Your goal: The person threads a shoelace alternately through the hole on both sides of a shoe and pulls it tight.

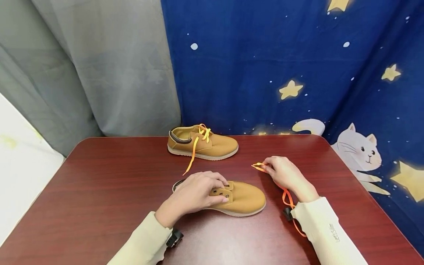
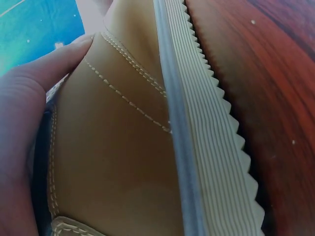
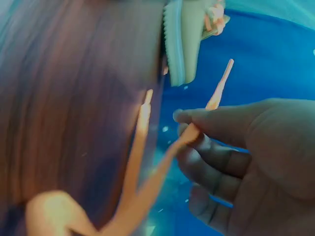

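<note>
- Lace (image 3: 127, 219): right of the near shoe (image 1: 246, 197), one strand pinched in the right hand (image 1: 283, 173), the rest trailing to the near side by the cuff (image 1: 308, 209).
- Thumb and fingertips of the right hand meet on the strand, with a short end, the held tip (image 3: 224, 81), standing free past them. A light pinch on so narrow a strand could let it twist or slip.
- The loose tip (image 3: 146, 108) hangs just left of the held one; with both so close, the two could cross, or the wrong one be taken.
- The trailing length runs beside the right wrist's camera (image 1: 287, 213); a quick pull might snag it there or tighten it into a tangle.
- The left hand (image 1: 200, 189) is clamped over the near shoe, thumb on the near side, fingers on the far side. Pressing unevenly could skid or tip it on the smooth table (image 1: 116, 202).
- That thumb lies beside the eyelets (image 1: 221, 194), so it could block a hole.
- The far shoe (image 1: 222, 147) stands beyond, its own strap of lace (image 1: 193, 156) dangling left; a careless sweep might catch it.
</note>
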`<state>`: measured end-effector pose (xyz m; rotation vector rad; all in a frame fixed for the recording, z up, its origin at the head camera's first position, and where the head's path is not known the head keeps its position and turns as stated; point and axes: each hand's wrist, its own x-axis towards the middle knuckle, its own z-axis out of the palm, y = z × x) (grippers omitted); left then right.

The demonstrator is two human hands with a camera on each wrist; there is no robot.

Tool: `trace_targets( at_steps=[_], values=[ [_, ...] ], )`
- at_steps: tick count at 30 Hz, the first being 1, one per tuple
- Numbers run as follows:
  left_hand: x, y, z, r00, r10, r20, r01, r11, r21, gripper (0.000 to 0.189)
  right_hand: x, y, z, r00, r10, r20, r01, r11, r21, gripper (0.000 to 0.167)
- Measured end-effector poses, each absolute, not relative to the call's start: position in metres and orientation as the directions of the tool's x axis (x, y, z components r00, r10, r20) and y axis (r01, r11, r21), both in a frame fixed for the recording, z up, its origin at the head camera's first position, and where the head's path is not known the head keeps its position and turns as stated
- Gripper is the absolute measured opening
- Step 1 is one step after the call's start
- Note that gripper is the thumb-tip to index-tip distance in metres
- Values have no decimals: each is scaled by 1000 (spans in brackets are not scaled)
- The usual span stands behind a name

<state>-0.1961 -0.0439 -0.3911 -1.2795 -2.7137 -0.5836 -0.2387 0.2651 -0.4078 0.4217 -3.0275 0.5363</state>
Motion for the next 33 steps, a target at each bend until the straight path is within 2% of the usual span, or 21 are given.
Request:
trace_targets(
  at_steps=[7,11,15,21,25,29,33],
  values=[
    [-197,-44,-391,-648,725,232,756,576,311,22,-224,252,-385,-926,-378,5,-309,750,-585,26],
    [-198,-43,-392,-651,722,235,753,574,323,22,-211,243,-372,-909,-415,-22,-273,636,-722,24],
    [-197,-45,-393,-654,715,245,750,570,337,21,-195,234,-361,-883,-469,5,-258,477,-840,23],
    [-197,-45,-392,-651,716,251,752,563,343,18,-166,224,-352,-859,-511,37,-226,313,-922,29],
    [-197,-45,-392,-654,719,234,747,564,351,18,-147,219,-351,-850,-524,44,-158,174,-972,32],
    [-198,-46,-392,-657,723,214,741,567,359,19,-132,206,-357,-836,-546,-62,21,80,-997,33],
    [-199,-46,-391,-657,725,208,739,565,367,18,-126,190,-372,-805,-564,-187,164,91,-982,36]
  ],
)
